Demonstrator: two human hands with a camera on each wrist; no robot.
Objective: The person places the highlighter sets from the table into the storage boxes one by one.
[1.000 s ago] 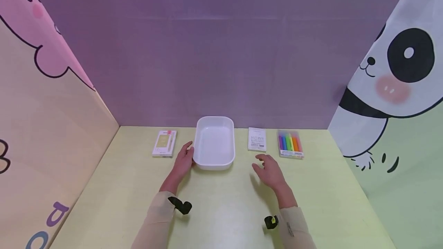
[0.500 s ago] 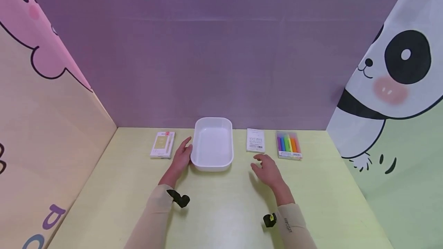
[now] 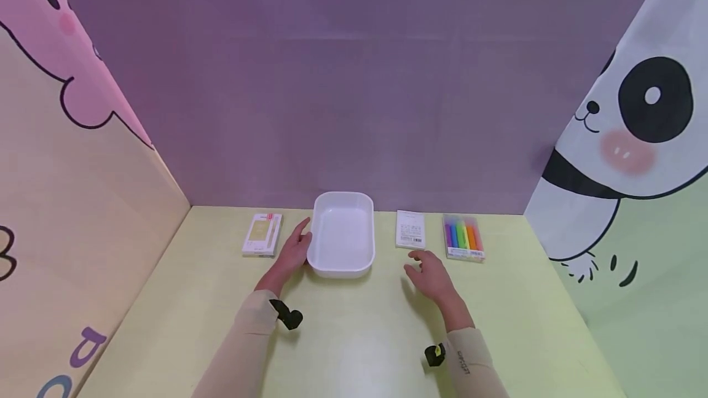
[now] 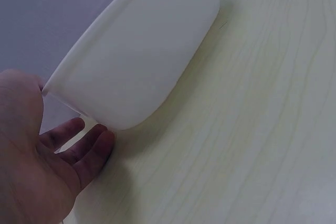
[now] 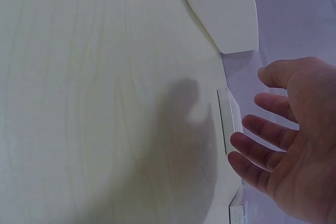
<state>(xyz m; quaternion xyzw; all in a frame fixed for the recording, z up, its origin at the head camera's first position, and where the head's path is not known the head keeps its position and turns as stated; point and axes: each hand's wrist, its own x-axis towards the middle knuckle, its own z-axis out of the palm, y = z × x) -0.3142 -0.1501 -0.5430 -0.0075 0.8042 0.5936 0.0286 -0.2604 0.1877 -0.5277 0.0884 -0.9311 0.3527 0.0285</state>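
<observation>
A white plastic tub [image 3: 342, 272] stands at the back middle of the table. Along its left side lies my left hand [image 3: 294, 247], fingers reaching forward beside the wall. In the left wrist view the fingers [image 4: 89, 150] are loosely bent right at the tub's end, with the thumb side up by the rim. To the right of the tub my right hand [image 3: 431, 275] hovers over the table, holding nothing. Its fingers [image 5: 257, 150] are spread and relaxed in the right wrist view. Just beyond it lies a small white box [image 3: 410, 230] with printed text.
A clear case of colored markers [image 3: 463, 238] lies at the back right. On the left, behind my left hand, rests a white box with a gold panel [image 3: 262, 235]. A purple backdrop [image 3: 354, 109] rises at the table's far edge, with printed panels on both sides.
My left hand has slid slightly forward along the tub's left side. The right hand keeps its place, and the head view shifts a little.
</observation>
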